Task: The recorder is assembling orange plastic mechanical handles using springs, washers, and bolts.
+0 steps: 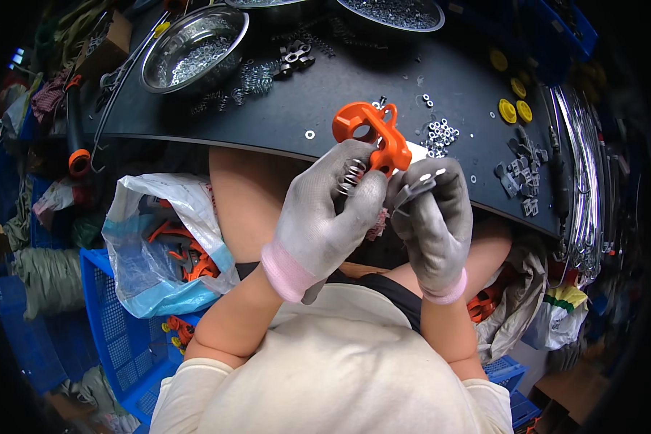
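Observation:
My left hand [320, 217], in a grey-coated glove with a pink cuff, is closed around an orange plastic part [392, 143] with a round flared end and a small loop. A coil spring [351, 177] is also pinched in its fingers. Close beside it, my right hand [435, 228], gloved the same way, grips a small flat metal piece [415, 189] with bent edges. The metal piece is near the orange part's lower end; whether they touch, I cannot tell. Both hands are above my lap, at the table's near edge.
On the dark table [282, 119] are a steel bowl [195, 50] of small parts, loose springs [257, 76], small nuts [441, 136], yellow caps [515, 110], metal brackets [524, 170] and long metal rods [582, 181]. A plastic bag [134, 239] with orange parts sits in a blue crate [116, 333].

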A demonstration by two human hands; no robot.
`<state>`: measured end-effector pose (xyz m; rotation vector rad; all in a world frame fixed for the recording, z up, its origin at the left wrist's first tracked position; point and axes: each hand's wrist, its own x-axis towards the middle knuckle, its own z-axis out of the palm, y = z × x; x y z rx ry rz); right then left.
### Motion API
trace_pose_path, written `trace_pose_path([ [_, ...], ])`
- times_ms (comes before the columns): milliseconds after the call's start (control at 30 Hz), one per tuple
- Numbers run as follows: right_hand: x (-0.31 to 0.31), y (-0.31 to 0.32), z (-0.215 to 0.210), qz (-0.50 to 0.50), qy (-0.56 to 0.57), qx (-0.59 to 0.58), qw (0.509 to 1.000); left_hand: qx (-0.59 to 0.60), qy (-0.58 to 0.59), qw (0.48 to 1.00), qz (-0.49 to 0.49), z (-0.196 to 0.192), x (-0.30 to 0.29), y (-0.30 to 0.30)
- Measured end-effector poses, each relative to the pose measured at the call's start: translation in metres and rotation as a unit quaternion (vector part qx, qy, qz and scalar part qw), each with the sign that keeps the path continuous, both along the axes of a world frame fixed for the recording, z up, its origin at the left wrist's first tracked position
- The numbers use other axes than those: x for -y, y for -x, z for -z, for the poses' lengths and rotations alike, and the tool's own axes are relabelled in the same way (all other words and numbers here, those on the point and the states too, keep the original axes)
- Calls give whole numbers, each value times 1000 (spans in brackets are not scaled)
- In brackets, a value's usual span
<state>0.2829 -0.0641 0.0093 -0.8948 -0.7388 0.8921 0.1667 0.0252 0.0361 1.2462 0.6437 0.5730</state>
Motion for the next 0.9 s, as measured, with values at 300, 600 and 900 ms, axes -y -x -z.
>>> trace_pose_path([
  [300, -37, -4, -23, 99, 44, 11, 994, -95, -257, 959, -73, 12, -35, -19],
  [600, -48, 3, -24, 195, 55, 319, 926, -141, -428, 883, -132, 15, -32, -19],
  [900, -43, 6, -12, 160, 143, 38, 976, -96, -298, 944, -106, 8, -20, -12],
])
